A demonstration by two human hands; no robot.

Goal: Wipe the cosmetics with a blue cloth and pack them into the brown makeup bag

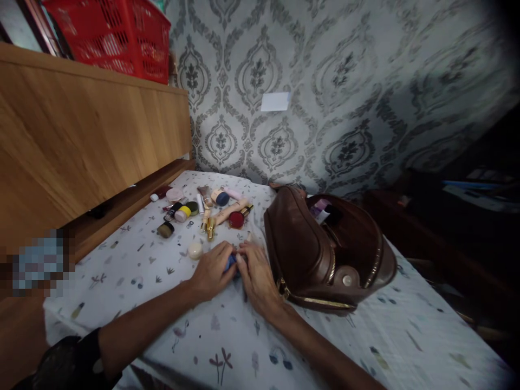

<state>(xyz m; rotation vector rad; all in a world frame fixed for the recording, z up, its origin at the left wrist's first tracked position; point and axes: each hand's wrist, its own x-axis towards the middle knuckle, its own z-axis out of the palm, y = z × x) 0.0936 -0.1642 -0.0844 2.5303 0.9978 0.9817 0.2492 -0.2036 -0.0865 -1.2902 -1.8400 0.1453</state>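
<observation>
My left hand [213, 271] and my right hand [255, 273] meet on the white patterned cloth [170, 303], fingers curled together around a small blue object [231, 262] that is mostly hidden between them. An open brown leather bag [320, 254] lies just right of my right hand, with some items showing in its mouth. A small cream round jar [195, 250] sits just left of my left hand.
Several cosmetics lie scattered beyond my hands: a red round compact [236, 219], a gold tube [210, 230], a pink tube [227, 212], small jars [166, 229]. A wooden headboard [81, 146] rises at left with a red basket [117, 35] on top. Patterned wallpaper is behind.
</observation>
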